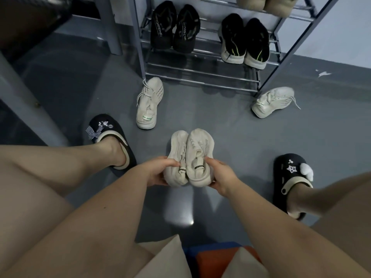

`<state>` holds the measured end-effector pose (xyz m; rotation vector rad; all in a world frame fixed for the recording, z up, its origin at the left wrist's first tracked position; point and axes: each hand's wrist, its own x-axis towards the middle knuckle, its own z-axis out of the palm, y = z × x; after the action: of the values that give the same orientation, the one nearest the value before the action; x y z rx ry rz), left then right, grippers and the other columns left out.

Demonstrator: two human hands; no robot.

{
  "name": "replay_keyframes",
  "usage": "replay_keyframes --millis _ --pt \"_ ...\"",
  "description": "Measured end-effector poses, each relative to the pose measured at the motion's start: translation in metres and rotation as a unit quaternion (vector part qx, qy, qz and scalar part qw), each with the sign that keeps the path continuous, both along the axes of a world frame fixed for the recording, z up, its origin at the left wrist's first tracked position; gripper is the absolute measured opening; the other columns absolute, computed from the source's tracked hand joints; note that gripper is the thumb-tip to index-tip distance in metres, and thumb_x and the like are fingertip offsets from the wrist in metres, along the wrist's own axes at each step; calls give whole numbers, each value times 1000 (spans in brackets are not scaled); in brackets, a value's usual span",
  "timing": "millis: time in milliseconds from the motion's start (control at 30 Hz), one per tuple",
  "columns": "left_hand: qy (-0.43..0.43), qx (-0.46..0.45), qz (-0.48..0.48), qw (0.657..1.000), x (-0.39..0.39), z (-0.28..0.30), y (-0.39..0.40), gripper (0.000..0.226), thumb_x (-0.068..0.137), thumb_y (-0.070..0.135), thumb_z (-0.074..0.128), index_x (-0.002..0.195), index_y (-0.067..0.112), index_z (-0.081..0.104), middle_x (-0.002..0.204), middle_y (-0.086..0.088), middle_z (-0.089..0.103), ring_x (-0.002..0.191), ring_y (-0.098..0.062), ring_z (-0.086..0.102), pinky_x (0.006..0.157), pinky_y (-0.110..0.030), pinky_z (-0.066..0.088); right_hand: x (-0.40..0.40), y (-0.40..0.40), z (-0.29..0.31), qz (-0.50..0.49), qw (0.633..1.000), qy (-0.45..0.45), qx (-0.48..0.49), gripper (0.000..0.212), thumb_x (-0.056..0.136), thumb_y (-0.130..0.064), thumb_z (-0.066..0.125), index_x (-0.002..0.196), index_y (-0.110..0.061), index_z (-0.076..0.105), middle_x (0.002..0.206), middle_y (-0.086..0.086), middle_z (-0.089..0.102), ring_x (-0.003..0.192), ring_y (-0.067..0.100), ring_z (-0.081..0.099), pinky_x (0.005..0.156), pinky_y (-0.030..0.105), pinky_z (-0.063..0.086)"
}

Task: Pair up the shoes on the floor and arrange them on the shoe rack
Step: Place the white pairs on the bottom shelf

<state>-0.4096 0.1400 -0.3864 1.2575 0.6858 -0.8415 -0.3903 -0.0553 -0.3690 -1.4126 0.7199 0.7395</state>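
Landmark: shoe rack (pixel 202 77), at the far side of the floor from me. On its shelf: slipper pair (pixel 175 27) to the left, sneaker pair (pixel 245 42) to the right. On the floor just before the rack's left post, one laced sneaker (pixel 149 103); by its right post, another laced sneaker (pixel 273 101). Well before the rack, centred, two shoes (pixel 189 157) side by side, touching, between my left hand (pixel 158 171) and right hand (pixel 222 175).

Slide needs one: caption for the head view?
Both hands hold a beige sneaker pair; two loose sneakers wait before the shoe rack.
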Motion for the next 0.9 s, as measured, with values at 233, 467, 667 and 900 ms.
replay_keyframes --millis 233,467,667,900 --pt "-11 -25 35 999 1 14 -9 20 87 20 57 106 17 61 95 -5 70 86 -20 66 70 -34 55 0 -13 12 5 999 -7 46 46 79 -33 73 119 -16 56 104 5 70 91 21 67 66 34 57" --pt "-32 -140 171 975 17 31 -16 20 91 20 50 105 13 61 99 -6 69 94 -22 64 82 -41 52 19 -28 31 -112 969 -19 221 23 84 -29 65 102 -15 65 90 3 76 78 16 73 67 31 60" --pt "-75 -193 219 953 40 52 -10 23 92 21 47 108 12 61 92 -5 74 92 -21 66 66 -36 59 38 -30 49 -107 962 -66 244 48 78 -23 66 124 -14 57 102 6 72 83 17 72 72 33 60" --pt "-103 -131 163 972 75 79 14 23 90 20 46 103 11 61 100 -7 68 91 -22 64 78 -38 54 74 -10 61 -76 955 -96 271 55 74 -23 67 128 -15 56 114 6 70 97 19 70 89 37 53"
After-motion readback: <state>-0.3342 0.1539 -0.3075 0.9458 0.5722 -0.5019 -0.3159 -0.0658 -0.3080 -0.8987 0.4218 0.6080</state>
